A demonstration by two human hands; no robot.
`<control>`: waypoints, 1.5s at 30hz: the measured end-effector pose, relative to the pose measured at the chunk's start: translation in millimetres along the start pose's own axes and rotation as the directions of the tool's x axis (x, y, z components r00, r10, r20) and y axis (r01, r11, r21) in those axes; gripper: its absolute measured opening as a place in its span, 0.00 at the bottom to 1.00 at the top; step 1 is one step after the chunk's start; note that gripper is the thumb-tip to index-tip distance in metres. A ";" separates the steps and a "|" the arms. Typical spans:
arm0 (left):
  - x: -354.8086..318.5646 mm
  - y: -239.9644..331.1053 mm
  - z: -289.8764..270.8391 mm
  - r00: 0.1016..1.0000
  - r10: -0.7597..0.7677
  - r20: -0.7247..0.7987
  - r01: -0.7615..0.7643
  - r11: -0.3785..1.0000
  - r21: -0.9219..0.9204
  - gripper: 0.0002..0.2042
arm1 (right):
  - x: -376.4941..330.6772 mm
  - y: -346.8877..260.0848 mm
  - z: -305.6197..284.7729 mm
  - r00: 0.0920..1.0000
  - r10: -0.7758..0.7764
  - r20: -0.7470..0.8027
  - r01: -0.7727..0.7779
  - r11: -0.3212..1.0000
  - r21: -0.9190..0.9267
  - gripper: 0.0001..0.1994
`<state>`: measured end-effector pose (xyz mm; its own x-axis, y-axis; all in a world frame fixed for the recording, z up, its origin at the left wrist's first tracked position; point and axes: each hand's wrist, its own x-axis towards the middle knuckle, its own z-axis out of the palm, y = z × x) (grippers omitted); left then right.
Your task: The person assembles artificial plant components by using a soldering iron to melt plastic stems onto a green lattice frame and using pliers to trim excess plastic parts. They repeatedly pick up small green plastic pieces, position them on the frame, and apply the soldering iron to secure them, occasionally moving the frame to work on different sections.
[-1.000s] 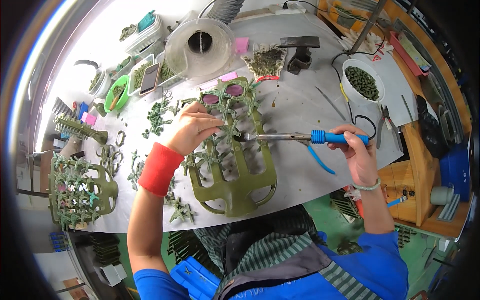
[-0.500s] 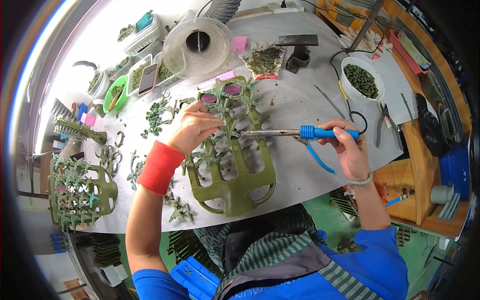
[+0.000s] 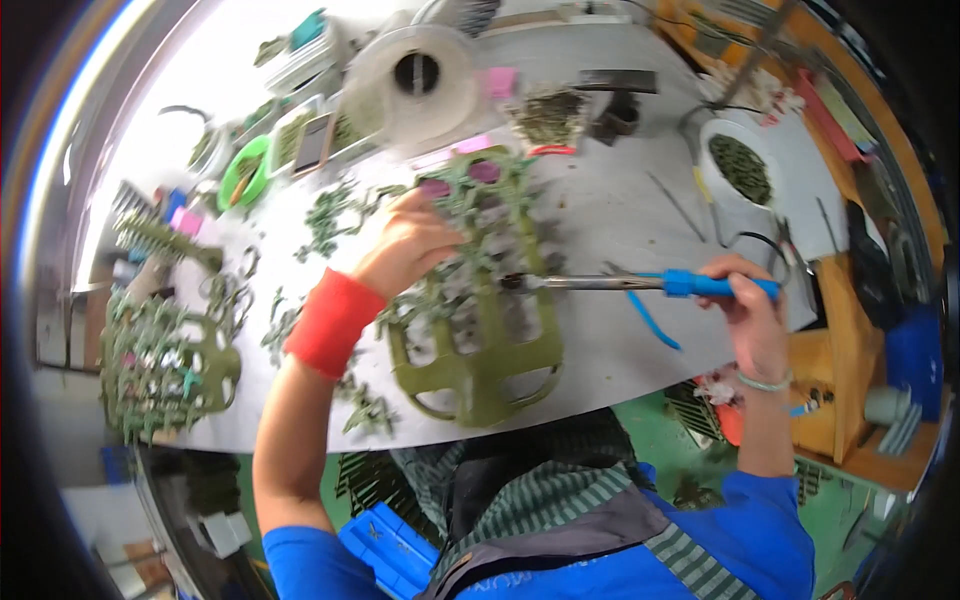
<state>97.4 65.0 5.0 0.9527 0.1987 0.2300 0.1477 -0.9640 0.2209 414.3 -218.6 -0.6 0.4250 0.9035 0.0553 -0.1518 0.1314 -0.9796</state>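
An olive-green plastic frame with openings lies on the grey table, small green plastic sprigs stuck over its upper part. My left hand, with a red wristband on the forearm, presses down on the sprigs at the frame's upper left. My right hand grips the blue handle of a soldering iron. Its metal tip points left and touches the middle of the frame.
A big roll of clear tape stands at the back. Trays of green parts sit at the back left, a white bowl of green pieces at the right. More loaded green frames lie at the left. Loose sprigs scatter the table.
The soldering iron's tip has shifted slightly along the frame. My left hand stays pressed on the sprigs. The head has moved closer, so everything appears larger.
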 end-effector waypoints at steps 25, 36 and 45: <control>-229.0 22.7 29.6 0.693 -0.690 -0.208 0.720 0.678 0.149 0.12 | -24.6 -5.7 -12.3 0.999 -0.011 -0.040 0.015 0.996 0.087 0.12; -150.2 81.3 -17.6 0.739 -0.567 -0.365 0.556 0.818 -0.147 0.11 | -31.5 -13.2 -6.5 1.000 -0.017 -0.009 0.017 0.999 0.047 0.12; -45.9 93.9 1.2 0.973 -0.130 -0.189 0.165 0.969 0.185 0.12 | -25.6 -2.4 1.0 1.000 -0.030 0.005 0.030 0.999 0.036 0.11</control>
<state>67.9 -34.9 14.1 0.8577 0.3522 0.3747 0.3499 -0.9337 0.0766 402.9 -241.7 0.5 0.4247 0.9012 0.0859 -0.1714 0.1732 -0.9699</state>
